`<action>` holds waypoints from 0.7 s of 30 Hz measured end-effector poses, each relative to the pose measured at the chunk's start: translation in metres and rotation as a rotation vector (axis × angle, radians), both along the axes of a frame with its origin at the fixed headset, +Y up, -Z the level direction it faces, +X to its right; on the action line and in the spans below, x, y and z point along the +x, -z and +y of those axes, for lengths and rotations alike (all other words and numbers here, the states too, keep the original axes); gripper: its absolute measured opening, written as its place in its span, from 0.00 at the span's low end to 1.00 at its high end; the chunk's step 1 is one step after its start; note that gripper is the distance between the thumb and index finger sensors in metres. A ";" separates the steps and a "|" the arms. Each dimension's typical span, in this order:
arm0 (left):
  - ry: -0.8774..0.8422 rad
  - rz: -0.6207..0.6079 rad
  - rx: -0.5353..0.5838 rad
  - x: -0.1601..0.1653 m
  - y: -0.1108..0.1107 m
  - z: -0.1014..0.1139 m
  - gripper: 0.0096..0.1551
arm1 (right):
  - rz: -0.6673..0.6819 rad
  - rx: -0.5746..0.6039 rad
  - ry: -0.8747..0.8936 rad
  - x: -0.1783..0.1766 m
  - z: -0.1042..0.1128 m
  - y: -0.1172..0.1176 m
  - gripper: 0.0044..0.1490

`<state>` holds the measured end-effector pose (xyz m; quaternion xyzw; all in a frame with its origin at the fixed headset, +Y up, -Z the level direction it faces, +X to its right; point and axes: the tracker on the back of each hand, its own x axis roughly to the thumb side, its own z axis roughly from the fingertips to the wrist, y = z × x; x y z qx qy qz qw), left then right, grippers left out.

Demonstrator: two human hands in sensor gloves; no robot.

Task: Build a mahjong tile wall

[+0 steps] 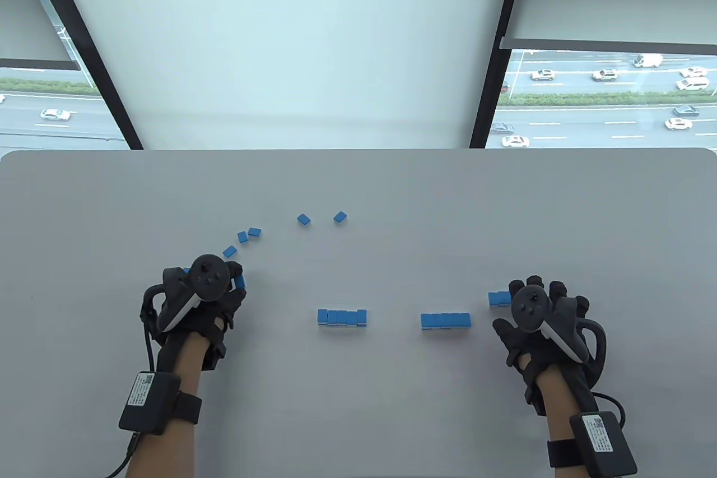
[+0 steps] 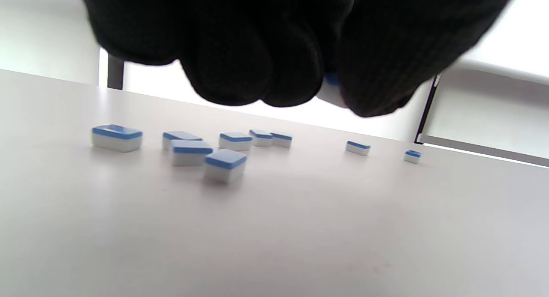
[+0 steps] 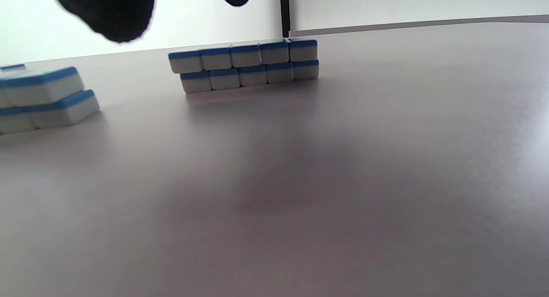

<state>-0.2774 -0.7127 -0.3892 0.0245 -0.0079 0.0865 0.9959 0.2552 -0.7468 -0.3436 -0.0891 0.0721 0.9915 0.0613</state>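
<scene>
Left hand [image 1: 201, 298] grasps one tile [image 2: 330, 91] in curled fingers above the bench [image 1: 358, 416]. Right hand [image 1: 540, 315] released, fingers spread, beside a two-layer wall [image 1: 446, 320].

A: Is any lettering legible on the blue-backed tiles [image 1: 342, 317]?

B: None; in the table view and both wrist views they show only plain blue backs and white sides.

A: And the black box on the left forearm [image 1: 149, 402]?

B: It carries a pale label [image 1: 138, 390] with small print, too fine to read.

A: The box on the right forearm [image 1: 603, 444]?

B: It too bears a label [image 1: 597, 432] whose print cannot be read; no brand, number or sign can be made out on the bench [image 1: 358, 181]
</scene>
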 end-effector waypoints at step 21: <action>0.126 -0.193 -0.221 0.063 0.008 -0.035 0.36 | -0.002 -0.003 0.019 0.002 -0.001 0.001 0.51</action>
